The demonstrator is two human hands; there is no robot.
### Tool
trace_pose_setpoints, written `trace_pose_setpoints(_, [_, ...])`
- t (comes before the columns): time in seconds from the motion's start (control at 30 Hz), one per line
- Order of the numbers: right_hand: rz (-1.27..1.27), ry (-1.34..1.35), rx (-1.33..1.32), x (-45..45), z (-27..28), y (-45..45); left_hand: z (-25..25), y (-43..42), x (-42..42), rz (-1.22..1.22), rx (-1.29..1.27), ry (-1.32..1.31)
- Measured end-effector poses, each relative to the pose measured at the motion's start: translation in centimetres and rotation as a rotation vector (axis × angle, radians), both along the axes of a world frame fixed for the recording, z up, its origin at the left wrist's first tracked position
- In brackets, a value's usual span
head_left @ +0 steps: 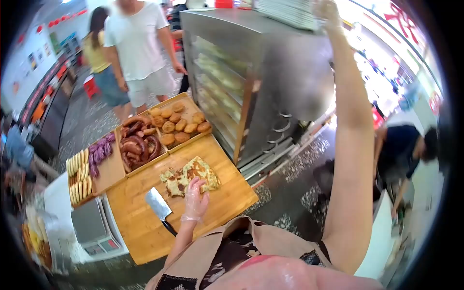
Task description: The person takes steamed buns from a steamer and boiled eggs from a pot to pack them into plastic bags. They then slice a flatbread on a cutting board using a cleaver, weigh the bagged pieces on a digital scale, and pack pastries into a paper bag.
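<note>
My left hand [195, 202], in a clear plastic glove, rests at the near edge of a browned flatbread [203, 170]. Its fingers are stretched out over the bread. The flatbread lies in uneven pieces on a wooden board [232, 193]. Just left of the hand is a cleaver [158, 203], its dark handle pointing toward me. My right hand [328, 13] is raised high at the top edge, beside a stack of thin white items [285, 12] on a metal cabinet. Blur and the frame edge obscure its fingers, so its grip is unclear.
Beyond the board, trays hold sausages [140, 147], round fried cakes [181, 125], purple rolls [101, 150] and pale finger-shaped pieces [79, 179]. A scale [94, 224] stands left. The glass-fronted cabinet [222, 77] rises behind. People stand beyond the counter; another bends at the right.
</note>
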State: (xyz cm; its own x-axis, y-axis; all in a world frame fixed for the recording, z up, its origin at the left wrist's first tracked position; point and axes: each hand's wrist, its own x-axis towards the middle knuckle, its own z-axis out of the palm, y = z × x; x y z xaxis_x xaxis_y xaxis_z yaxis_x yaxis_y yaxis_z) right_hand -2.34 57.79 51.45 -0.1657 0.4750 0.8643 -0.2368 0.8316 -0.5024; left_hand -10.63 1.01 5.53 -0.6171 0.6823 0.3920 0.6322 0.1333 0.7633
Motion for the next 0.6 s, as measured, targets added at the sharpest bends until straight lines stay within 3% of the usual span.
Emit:
trace_pose_setpoints(0.07, [-0.694,-0.504,0.462,0.1,2.8,0.0,0.8,0.9,0.5,0.078,-0.017,0.020])
trace_pose_setpoints(0.1, [-0.816,-0.611,0.593,-0.6,3.9,1.8,1.1,1.3,0.9,0.095,-0.042,0.037])
trace_pose_setpoints(0.17, [-0.843,-0.662,0.730,-2.3,5.4,2.8,1.8,1.7,2.2,0.198,-0.062,0.044])
trace_pose_setpoints(0.2, [-0.713,-0.581,0.753,-2.5,5.9,2.7,1.7,2.0,3.1,0.229,-0.099,0.043])
trace_pose_setpoints(0.27, [-0.592,-0.621,0.669,-2.3,5.9,-0.3,0.7,3.0,5.2,0.304,-0.179,0.044])
trace_pose_setpoints(0.4, [-0.538,-0.505,0.752,-1.8,4.8,-0.6,1.3,5.7,10.8,0.410,-0.215,-0.037])
trace_pose_setpoints(0.47, [-0.557,-0.287,0.914,-1.8,4.0,-0.1,0.9,7.7,12.5,0.364,-0.246,-0.010])
trace_pose_setpoints(0.6, [-0.530,-0.149,0.800,-1.3,2.2,-1.0,2.2,10.6,14.2,0.324,-0.268,-0.110])
